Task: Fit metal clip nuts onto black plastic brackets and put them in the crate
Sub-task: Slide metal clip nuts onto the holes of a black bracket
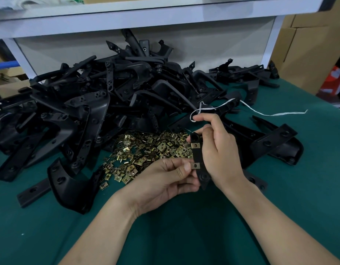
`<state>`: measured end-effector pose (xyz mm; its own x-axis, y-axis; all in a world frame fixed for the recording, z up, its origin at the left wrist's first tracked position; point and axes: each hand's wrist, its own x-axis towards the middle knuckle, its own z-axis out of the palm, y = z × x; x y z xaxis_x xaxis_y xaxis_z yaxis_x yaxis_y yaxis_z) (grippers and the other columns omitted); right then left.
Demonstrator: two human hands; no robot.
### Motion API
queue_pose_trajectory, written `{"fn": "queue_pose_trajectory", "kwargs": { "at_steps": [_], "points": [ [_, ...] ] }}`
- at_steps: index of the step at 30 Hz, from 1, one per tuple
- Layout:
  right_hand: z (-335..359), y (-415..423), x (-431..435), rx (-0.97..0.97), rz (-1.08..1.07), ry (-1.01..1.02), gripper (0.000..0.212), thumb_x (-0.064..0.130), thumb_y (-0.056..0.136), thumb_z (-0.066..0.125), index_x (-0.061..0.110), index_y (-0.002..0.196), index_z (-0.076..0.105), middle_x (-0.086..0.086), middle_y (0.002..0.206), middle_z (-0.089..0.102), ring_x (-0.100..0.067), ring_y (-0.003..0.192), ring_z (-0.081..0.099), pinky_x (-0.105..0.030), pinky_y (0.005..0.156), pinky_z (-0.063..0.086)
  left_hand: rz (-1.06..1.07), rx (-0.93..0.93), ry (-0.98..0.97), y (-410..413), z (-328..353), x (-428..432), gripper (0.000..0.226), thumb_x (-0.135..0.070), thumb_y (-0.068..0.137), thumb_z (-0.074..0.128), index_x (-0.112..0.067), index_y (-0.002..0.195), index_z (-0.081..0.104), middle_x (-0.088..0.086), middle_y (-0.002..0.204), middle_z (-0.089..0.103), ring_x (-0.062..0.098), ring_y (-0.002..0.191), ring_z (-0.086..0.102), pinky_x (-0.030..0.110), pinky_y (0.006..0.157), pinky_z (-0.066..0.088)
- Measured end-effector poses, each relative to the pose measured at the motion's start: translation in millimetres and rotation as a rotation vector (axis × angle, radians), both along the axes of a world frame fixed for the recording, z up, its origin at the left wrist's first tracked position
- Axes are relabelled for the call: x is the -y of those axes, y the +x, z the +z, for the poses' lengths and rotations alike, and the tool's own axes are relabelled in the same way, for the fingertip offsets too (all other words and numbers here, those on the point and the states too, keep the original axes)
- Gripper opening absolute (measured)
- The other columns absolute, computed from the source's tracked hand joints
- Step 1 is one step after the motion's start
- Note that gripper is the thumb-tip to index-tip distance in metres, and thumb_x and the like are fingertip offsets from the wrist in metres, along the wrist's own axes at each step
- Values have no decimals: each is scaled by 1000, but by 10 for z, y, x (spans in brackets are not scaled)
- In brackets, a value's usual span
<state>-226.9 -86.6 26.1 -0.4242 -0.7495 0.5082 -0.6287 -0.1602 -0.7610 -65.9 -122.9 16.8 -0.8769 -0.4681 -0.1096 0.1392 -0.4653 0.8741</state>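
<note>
A black plastic bracket (198, 155) stands nearly upright between my hands, above the green table. Two brass clip nuts sit on its left edge, the upper clip nut (196, 145) and the lower clip nut (195, 166). My right hand (217, 150) grips the bracket from the right side. My left hand (171, 176) holds its lower end, thumb pressing at the lower clip nut. A heap of loose clip nuts (146, 152) lies just left of the bracket. No crate is in view.
A big pile of black brackets (107, 88) fills the back and left of the green table (184, 236). More brackets (276, 142) lie to the right. A white string (261, 111) trails across them. A white shelf frame (146, 16) stands behind, cardboard boxes (307, 50) at right.
</note>
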Motion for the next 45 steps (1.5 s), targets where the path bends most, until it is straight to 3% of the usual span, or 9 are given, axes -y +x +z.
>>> {"fn": "queue_pose_trajectory", "kwargs": {
  "at_steps": [6,20,28,36,40,45],
  "points": [
    [5,8,-9,2,-7,-7,33,27,99,31,31,122,55,7,86,72,-18,57,63,-42,57,52,29,-1,-18,-17,-8,-20,20,-17,95,56,-6,96,72,9,87,69,16,78,68,29,82,58],
    [-10,20,-8,-18,-6,-19,33,26,99,32,30,122,56,9,86,72,-14,55,61,-38,54,50,27,21,-46,-17,-21,-9,26,-21,92,61,2,103,63,9,88,67,14,78,66,27,80,56],
    [-12,31,-17,-34,-4,-17,33,25,99,33,29,122,56,8,87,72,-12,56,60,-34,56,49,25,26,-83,-29,5,-46,16,-19,93,60,-16,85,74,7,86,70,12,78,66,27,81,57],
    [-2,47,-33,-39,-9,-3,35,25,99,32,28,123,56,8,87,72,-10,61,63,-40,62,53,50,45,-76,-39,-8,-47,15,-18,91,60,-5,97,66,13,92,68,16,80,65,27,78,57],
    [-7,59,-32,-55,-20,-19,34,25,99,32,28,123,56,8,87,73,-8,65,65,-40,64,54,81,59,-77,-45,4,-66,11,-17,89,61,-16,82,70,12,88,69,19,81,64,27,76,57],
    [-19,60,-30,-77,-22,-36,35,27,99,30,27,122,55,8,88,73,-8,70,67,-41,65,55,110,64,-115,-62,8,-91,10,-16,88,59,-15,80,65,10,84,67,19,79,62,27,75,56]
  ]
}}
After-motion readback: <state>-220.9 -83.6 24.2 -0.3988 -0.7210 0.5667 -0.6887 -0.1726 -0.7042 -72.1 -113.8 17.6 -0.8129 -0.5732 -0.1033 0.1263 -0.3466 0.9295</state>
